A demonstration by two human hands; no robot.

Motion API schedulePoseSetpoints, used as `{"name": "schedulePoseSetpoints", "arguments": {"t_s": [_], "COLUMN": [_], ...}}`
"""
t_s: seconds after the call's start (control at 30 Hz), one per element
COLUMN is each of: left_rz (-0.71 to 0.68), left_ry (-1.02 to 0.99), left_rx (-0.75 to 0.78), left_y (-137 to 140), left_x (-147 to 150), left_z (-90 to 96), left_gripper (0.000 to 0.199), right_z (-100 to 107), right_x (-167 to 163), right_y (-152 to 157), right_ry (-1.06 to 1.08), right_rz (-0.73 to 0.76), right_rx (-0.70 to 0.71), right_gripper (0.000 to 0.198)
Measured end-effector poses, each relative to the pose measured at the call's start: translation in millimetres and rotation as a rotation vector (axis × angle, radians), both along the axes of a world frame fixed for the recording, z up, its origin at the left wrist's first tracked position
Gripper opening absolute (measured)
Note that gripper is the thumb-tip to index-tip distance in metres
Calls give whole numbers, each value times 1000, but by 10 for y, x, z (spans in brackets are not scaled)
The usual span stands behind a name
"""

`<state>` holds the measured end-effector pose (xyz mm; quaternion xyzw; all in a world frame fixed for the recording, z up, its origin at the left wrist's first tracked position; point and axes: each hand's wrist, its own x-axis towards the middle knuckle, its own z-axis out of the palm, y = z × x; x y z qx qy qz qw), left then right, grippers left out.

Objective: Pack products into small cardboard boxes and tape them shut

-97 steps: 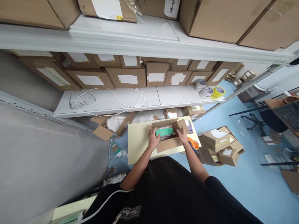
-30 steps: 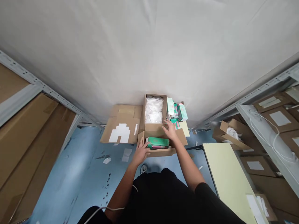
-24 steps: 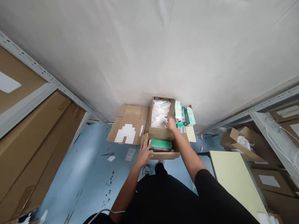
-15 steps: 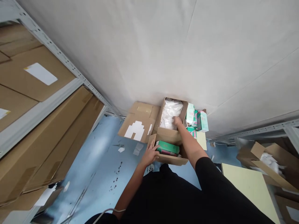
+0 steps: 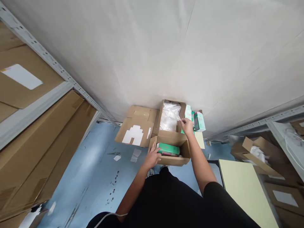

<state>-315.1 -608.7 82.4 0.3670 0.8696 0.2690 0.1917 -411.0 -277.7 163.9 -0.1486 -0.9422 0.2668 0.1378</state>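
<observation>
The white film [image 5: 169, 118] lay crumpled inside a filler box [image 5: 182, 112], one end drawn toward the box's right edge. There the right hand [image 5: 187, 126] had that end pinched between thumb and fingers. Just in front of the filler box's near edge was an open carton [image 5: 174, 161], and the left hand [image 5: 152, 158] gripped its left wall near the front corner, a finger reaching in to the end of a green box [image 5: 169, 148]. That box lay lengthwise toward the carton's left side, with something pink [image 5: 169, 155] showing along its near edge (too little of it was visible to say what it was).

A large brown carton [image 5: 142, 117] lay by the filler box's left side, bearing a stepped white label [image 5: 133, 135]. To the filler box's right stood several pale green boxes [image 5: 199, 122], and in front of them showed the near right corner of a pale yellow tabletop [image 5: 200, 140]. Behind all these rose a grey wall [image 5: 152, 57].

Farther out, long cartons [image 5: 47, 142] were on the left rack, and a second yellow table [image 5: 244, 186] was at the right, beside a flapped carton [image 5: 263, 163] with white material inside. Paper scraps [image 5: 136, 155] lay on the blue floor [image 5: 95, 171].
</observation>
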Motion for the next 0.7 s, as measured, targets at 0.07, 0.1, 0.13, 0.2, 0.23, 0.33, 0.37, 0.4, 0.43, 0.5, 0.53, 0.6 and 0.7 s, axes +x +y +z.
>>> {"name": "schedulePoseSetpoints", "arguments": {"t_s": [0.07, 0.1, 0.13, 0.2, 0.23, 0.33, 0.37, 0.4, 0.43, 0.5, 0.53, 0.6, 0.7], "left_rz": [-20, -31, -39, -53, -58, -82, -93, -107, -122, -155, -171, -202, -257], "left_ry": [5, 5, 6, 5, 6, 16, 22, 30, 38, 55, 66, 93, 142], "left_rx": [17, 28, 40, 66, 76, 66, 54, 41, 29, 11, 5, 5, 25], "left_y": [-31, -46, -58, -74, -77, -63, -51, -35, -15, 42, 80, 184, 421], "left_x": [-7, -8, -8, 1, 12, 67, 91, 116, 142, 200, 233, 309, 465], "left_z": [36, 54, 71, 101, 115, 158, 174, 191, 208, 236, 247, 263, 285], "left_gripper": [14, 15, 15, 16, 17, 16, 15, 15, 15, 14, 13, 11, 9], "right_z": [62, 70, 61, -13, -74, -299, -365, -418, -453, -471, -456, -400, -294], "right_x": [466, 708, 946, 1379, 1567, 2000, 2102, 2185, 2251, 2345, 2383, 2461, 2665], "right_y": [-78, -140, -214, -377, -455, -623, -649, -658, -651, -593, -545, -426, -221], "right_ry": [139, 180, 197, 160, 105, -117, -178, -220, -242, -240, -223, -173, -70], "right_rz": [-41, -47, -41, -3, 18, 52, 51, 48, 46, 45, 45, 41, 1], "right_rx": [-48, -64, -78, -110, -126, -162, -172, -180, -186, -189, -183, -161, -127], "right_gripper": [28, 30, 30, 27, 25, 28, 39, 49, 56, 58, 56, 51, 47]}}
